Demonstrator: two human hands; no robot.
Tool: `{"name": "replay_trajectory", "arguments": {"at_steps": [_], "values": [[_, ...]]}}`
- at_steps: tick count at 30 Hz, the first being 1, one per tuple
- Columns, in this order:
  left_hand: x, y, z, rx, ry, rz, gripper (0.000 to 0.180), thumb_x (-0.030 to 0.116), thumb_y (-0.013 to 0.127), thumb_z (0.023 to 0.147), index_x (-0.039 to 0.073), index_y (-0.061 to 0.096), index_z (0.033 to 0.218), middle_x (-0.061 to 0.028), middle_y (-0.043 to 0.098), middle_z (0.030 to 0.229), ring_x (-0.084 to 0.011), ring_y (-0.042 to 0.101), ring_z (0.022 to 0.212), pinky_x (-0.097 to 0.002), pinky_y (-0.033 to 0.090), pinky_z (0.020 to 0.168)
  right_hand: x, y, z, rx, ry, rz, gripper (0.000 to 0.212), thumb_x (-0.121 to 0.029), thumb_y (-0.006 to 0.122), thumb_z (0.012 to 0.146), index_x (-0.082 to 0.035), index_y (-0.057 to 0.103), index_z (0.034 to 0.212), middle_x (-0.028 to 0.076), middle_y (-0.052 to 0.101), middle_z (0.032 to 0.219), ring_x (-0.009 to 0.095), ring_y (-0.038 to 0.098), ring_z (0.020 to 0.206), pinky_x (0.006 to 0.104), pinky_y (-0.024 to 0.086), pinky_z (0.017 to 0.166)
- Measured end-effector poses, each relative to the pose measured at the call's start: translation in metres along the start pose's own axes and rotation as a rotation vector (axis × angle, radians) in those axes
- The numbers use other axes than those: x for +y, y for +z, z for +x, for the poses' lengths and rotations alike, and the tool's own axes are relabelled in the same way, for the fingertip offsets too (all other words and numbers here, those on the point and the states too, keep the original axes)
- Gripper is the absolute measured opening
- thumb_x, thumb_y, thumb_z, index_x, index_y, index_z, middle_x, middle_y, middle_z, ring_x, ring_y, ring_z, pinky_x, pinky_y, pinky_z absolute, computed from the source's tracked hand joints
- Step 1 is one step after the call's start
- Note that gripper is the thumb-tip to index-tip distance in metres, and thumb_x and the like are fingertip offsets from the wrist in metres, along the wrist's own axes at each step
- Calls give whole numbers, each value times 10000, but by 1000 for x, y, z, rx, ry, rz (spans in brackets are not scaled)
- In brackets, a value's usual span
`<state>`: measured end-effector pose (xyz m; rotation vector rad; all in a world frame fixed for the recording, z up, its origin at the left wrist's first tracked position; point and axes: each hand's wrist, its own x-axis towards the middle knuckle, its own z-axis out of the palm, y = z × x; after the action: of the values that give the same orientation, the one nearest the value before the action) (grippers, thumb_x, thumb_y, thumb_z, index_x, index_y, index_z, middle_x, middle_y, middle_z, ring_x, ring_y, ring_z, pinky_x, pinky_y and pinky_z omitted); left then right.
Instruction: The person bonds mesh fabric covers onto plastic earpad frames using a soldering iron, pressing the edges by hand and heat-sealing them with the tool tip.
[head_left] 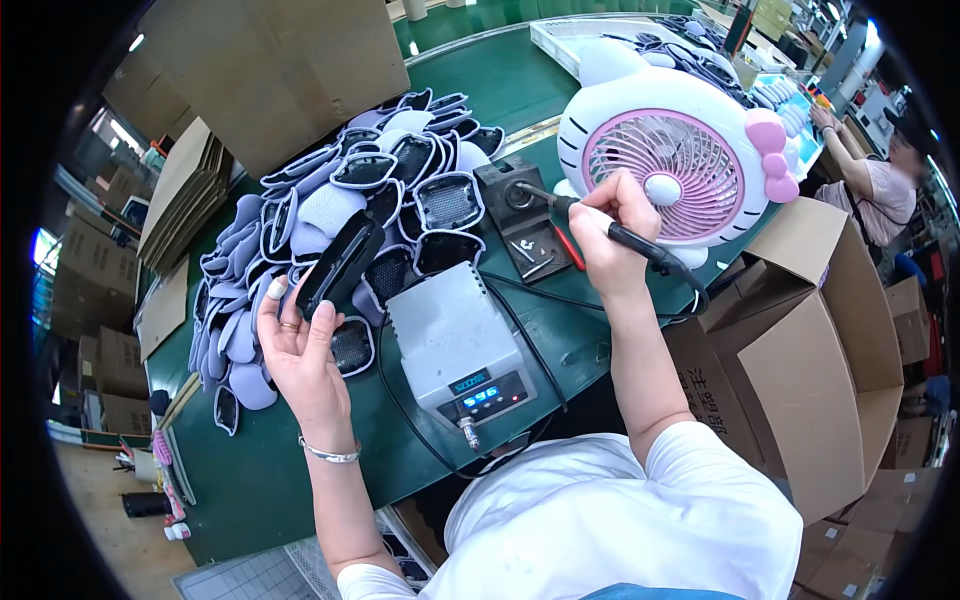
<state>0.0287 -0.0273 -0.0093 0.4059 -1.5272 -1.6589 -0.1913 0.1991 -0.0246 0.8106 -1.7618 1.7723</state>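
Note:
My left hand [305, 350] is closed on a long black plastic housing [343, 262], tilted up over the pile; what lies inside it is too dark to tell. In my right hand [618, 230] is a soldering iron [640, 245], held like a pen, its metal tip pointing left at the dark iron stand [520, 205]. Grey-lilac shell parts with black mesh insides [447, 203] are heaped beyond my left hand. Between my arms stands a grey soldering station [462, 345] with a lit blue display, its cable running to the iron.
A white and pink fan [662, 150] with a bow stands beyond my right hand. An open carton [815, 350] sits at the right. Cardboard sheets [185, 195] and a large carton [265, 75] line the left. A red-handled tool [568, 247] lies by the stand. Another person [875, 180] works far right.

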Motion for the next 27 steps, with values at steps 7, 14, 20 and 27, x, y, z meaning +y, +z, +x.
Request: {"name": "replay_trajectory", "arguments": {"at_steps": [7, 14, 20, 27], "values": [[11, 23, 4, -44, -1, -9, 489, -11, 654, 927, 12, 433, 1362, -156, 626, 1221, -167, 646, 964, -240, 548, 799, 4, 14, -7, -165, 107, -214, 107, -67, 673, 760, -26, 575, 768, 19, 559, 666, 113, 441, 536, 238, 371, 515], [13, 37, 12, -159, -158, -274, 413, 39, 676, 940, 1, 489, 1306, -135, 648, 1141, -156, 658, 942, -238, 562, 761, 24, 27, -15, -290, 273, -178, 231, -114, 745, 811, -7, 642, 989, 33, 650, 743, 109, 561, 588, 240, 443, 539], [28, 61, 7, -233, -277, -384, 376, 63, 683, 946, -5, 515, 1275, -117, 651, 1095, -150, 661, 943, -239, 565, 771, 21, 17, -27, -334, 401, -14, 390, -123, 752, 853, 6, 597, 1187, 52, 680, 812, 109, 597, 632, 229, 466, 560], [33, 79, -7, -243, -111, -289, 508, -3, 725, 883, 25, 460, 1316, -145, 613, 1182, -191, 637, 1048, -264, 565, 846, -16, -18, -49, -383, 922, 513, 508, -130, 709, 914, 23, 505, 1353, 95, 683, 920, 108, 608, 717, 191, 457, 579]]}}
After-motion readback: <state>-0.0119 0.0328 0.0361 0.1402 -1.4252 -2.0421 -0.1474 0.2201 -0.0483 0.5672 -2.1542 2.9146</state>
